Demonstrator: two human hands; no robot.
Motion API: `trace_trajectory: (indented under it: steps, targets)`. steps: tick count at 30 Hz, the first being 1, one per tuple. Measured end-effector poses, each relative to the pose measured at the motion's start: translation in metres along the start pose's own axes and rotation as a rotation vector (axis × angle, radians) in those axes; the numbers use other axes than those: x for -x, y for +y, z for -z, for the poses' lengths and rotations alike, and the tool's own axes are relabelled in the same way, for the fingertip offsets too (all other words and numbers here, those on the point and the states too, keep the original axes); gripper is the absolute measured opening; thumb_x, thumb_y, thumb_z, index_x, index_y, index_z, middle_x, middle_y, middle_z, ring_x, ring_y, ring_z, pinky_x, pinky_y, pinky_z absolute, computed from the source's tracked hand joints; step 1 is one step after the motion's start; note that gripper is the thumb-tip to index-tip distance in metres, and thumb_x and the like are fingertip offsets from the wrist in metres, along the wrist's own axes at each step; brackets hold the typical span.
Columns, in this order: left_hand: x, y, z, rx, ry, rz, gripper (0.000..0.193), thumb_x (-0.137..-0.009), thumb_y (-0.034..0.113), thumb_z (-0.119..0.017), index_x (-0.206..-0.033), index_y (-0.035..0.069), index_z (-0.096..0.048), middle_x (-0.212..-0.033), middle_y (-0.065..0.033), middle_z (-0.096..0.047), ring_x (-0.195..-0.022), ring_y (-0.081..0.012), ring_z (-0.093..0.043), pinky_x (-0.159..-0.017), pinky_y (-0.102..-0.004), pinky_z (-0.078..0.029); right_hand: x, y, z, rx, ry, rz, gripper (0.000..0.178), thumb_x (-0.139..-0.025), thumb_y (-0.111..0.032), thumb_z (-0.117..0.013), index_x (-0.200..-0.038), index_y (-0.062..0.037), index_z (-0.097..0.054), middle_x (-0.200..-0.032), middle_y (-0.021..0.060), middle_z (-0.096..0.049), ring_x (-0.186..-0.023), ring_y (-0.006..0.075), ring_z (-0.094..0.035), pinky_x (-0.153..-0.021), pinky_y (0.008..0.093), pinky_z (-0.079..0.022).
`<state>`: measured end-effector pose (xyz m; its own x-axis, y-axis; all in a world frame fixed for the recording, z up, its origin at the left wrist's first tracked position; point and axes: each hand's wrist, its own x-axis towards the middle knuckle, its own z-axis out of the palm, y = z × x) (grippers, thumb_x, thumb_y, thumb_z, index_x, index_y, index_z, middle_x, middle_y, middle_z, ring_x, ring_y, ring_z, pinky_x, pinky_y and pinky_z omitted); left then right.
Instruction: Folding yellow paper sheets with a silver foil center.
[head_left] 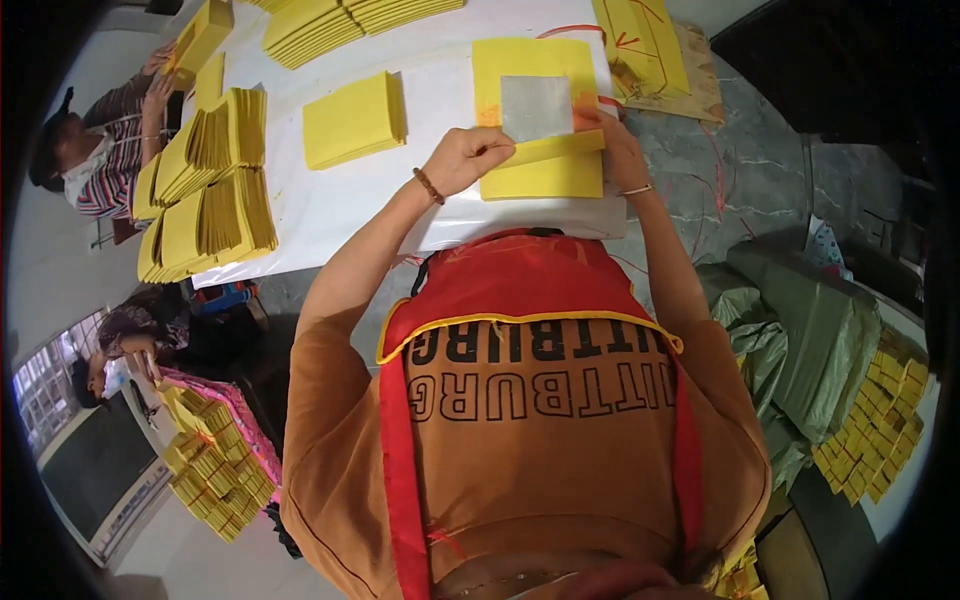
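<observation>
A yellow paper sheet with a silver-grey square patch in its middle lies at the near edge of the white-covered table, in front of me. Across it, just below the patch, runs a narrow yellow paper strip or folded edge; I cannot tell which. My left hand, with a beaded bracelet at the wrist, pinches the strip's left end. At its right end my right hand has its fingers closed on the paper, partly hidden behind it. Orange smudges mark the sheet beside the patch.
A yellow paper stack lies left of my hands; several folded bundles stand at the table's left end. A yellow block sits on a board at the far right. Two other people are at the left. Green sheeting lies right.
</observation>
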<state>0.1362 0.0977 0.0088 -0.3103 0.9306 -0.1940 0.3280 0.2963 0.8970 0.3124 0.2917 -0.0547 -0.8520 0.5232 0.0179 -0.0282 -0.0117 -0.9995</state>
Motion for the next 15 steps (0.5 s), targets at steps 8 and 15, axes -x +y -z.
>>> trace_trajectory:
  steps: [8, 15]
  targets:
    - [-0.007, -0.006, 0.002, 0.172, -0.047, 0.07, 0.017, -0.082, 0.014, -0.056, -0.08, -0.001, -0.062, -0.067, -0.0003, -0.056, -0.062, -0.0062, -0.048, -0.057, -0.0215, -0.039, -0.004, 0.009, 0.021, 0.217, -0.207, 0.181, 0.036, -0.078, -0.018, -0.062, -0.11, -0.0019, -0.059, -0.128, 0.01, -0.047, -0.118, 0.0207, -0.043, -0.098, 0.0317, -0.034]
    - [-0.011, -0.005, 0.004, 0.204, -0.091, 0.054, 0.012, -0.083, 0.012, -0.055, -0.08, 0.002, -0.061, -0.068, 0.005, -0.051, -0.062, -0.0022, -0.043, -0.054, -0.0188, -0.035, -0.001, -0.005, 0.018, 0.36, -0.23, 0.173, 0.055, -0.063, -0.012, -0.074, -0.114, -0.004, -0.057, -0.129, 0.0077, -0.047, -0.121, 0.0211, -0.042, -0.101, 0.0319, -0.031]
